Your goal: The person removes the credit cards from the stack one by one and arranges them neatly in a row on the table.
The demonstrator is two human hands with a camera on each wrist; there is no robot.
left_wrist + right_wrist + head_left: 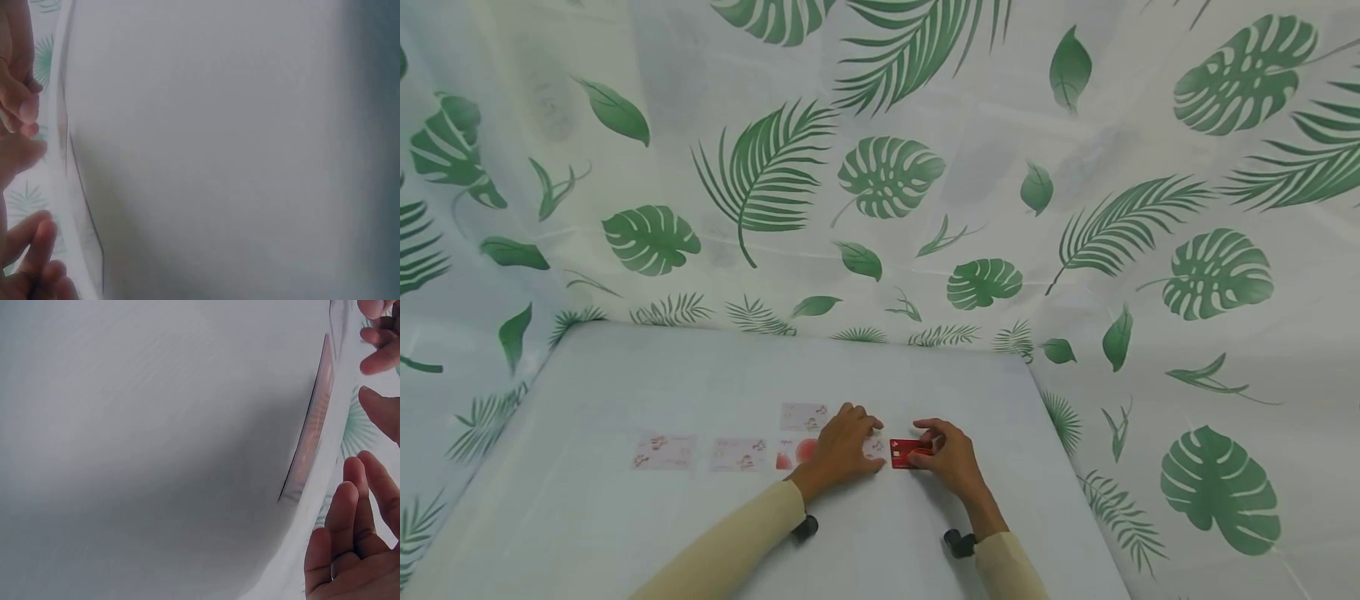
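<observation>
Here's the red card (pixel 898 462) on the table (pixel 587 517), surely light, stiff and slick, best pinched by opposite edges, the right hand (pixel 957 460) curving over it, grip impossible to tell, the left hand (pixel 841 446) nearby, thumb and fingers apart.

Diffuse light; wrist views dim, hazy, softly shadowed.

Nothing legible here, folks: the red card (pixel 901 457) shows tiny pale marks, too small to make out. Over on the circle-patterned card (pixel 784 461), a speck of dark print sits top left, unreadable, and the leftmost pale card (pixel 665 452) offers only blurred reddish figures.
</observation>
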